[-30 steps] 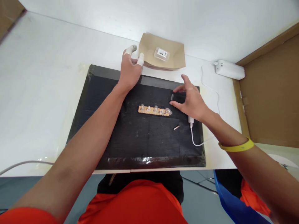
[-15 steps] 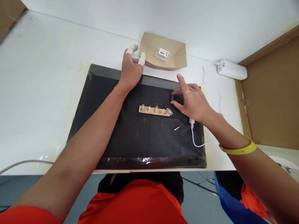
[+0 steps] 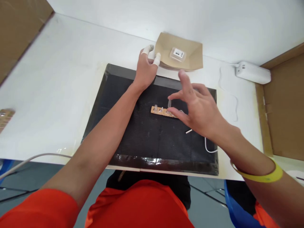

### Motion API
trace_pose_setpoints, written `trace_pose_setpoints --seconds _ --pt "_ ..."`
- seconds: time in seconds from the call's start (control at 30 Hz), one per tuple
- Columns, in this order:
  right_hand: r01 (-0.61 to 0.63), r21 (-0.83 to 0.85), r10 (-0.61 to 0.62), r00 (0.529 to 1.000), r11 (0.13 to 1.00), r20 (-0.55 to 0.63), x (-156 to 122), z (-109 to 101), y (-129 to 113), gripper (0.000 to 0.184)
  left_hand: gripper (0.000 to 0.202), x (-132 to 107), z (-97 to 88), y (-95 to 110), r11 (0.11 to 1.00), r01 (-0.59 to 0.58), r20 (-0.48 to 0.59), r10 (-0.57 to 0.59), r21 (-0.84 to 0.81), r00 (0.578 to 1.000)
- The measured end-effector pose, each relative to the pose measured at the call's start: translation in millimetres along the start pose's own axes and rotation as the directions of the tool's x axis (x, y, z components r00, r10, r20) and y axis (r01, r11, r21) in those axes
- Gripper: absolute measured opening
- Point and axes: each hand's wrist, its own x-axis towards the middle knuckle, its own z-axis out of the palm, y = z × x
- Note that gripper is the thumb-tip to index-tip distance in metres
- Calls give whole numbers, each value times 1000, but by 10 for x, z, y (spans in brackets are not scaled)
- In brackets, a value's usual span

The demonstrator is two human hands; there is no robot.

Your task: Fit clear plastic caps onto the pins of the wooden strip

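Since 1 s ago: right hand (image 3: 199, 110) has shifted left from the right side of the mat (image 3: 114, 120) to over the strip (image 3: 159, 111). Its thumb and forefinger pinch a small part (image 3: 169, 103) just above the strip. The left hand (image 3: 144, 69) stays at the tray (image 3: 192, 61), capped fingertips against its left corner; grip cannot be told.

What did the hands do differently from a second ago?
The right hand moved left across the black mat to the wooden strip, with a small piece pinched between thumb and finger. The left hand stayed at the cardboard tray, and the loose pin stayed on the mat.
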Motion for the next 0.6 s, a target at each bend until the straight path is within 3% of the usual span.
trace_pose_setpoints --seconds 0.3,0.43,0.6 --pt "12 33 -18 983 999 185 21 241 -60 92 23 -157 -3 368 995 78 -19 -77 69 997" --pt "12 29 -16 986 1000 168 -2 256 -47 89 21 -182 8 452 993 82 -23 -80 82 997" --pt "3 34 -8 989 999 148 -21 256 -32 91 19 -153 10 387 994 62 -28 -60 88 998"
